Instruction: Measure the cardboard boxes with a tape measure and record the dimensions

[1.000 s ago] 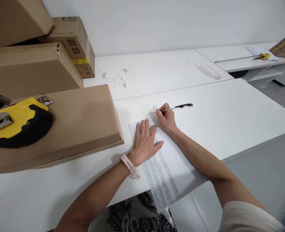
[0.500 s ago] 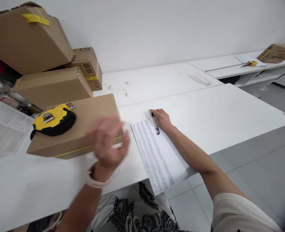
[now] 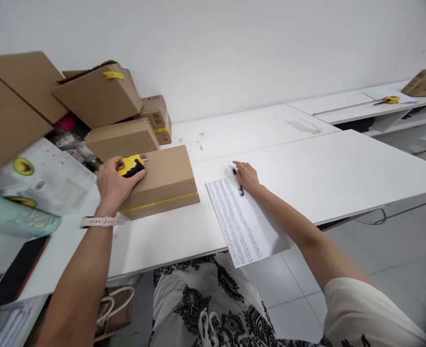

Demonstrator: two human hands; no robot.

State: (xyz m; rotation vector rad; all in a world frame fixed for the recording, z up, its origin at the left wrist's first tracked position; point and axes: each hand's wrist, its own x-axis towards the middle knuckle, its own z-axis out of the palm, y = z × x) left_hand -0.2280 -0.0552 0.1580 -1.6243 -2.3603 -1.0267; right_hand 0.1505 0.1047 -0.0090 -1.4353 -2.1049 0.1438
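My left hand (image 3: pixel 113 185) is wrapped round a yellow-and-black tape measure (image 3: pixel 131 166) that sits on top of a closed cardboard box (image 3: pixel 165 164). Its thumb lies along the near side of the case, and a pink watch band is on that wrist. To the right, my right hand (image 3: pixel 247 176) rests at the top of a printed sheet (image 3: pixel 249 226) with columns of small print. A black-capped pen (image 3: pixel 240 189) is at its fingers, pointing toward me. The sheet's lower end hangs over the table's front edge.
Several cardboard boxes (image 3: pixel 97 96) are piled at the left against the wall. A green bottle (image 3: pixel 20 217) and an avocado-print bag (image 3: pixel 46 173) lie at far left. Far right on the white table (image 3: pixel 328 173) side is another tape measure (image 3: pixel 391 100), its blade drawn out.
My left hand has moved left from the box's right end and taken hold of the tape measure. My right hand stays by the pen. The view has shifted left.
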